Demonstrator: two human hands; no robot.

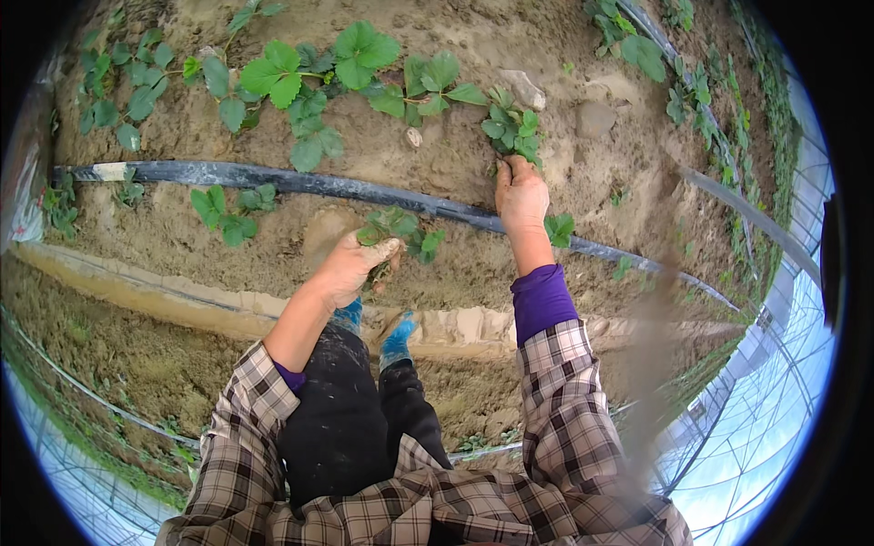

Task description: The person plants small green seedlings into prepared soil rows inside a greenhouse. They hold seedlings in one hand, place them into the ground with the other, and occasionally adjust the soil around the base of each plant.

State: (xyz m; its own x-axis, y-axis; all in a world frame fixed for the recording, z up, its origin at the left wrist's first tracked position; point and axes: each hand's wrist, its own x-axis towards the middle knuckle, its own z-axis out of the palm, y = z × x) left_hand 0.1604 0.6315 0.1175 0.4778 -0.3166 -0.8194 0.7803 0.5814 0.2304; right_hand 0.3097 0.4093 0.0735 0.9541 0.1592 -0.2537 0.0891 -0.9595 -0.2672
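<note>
In my left hand (355,266) is a small bunch of leafy green plants (392,226), held between thumb and fingers, with muddy lower ends showing below the thumb. My right hand (522,194) reaches across the black drip hose (423,201) to a strawberry plant (509,126). Its fingers pinch the lower leaves of that plant at soil level, and the fingertips are partly hidden by foliage. Another small leafy plant (560,230) stands beside my right wrist, close to the hose.
A row of strawberry plants (283,72) grows along the far side of the bed. Stones (524,89) lie on the soil. My blue boots (398,334) stand in a muddy furrow (471,327). Another hose (717,143) runs at the right, inside a greenhouse frame (737,423).
</note>
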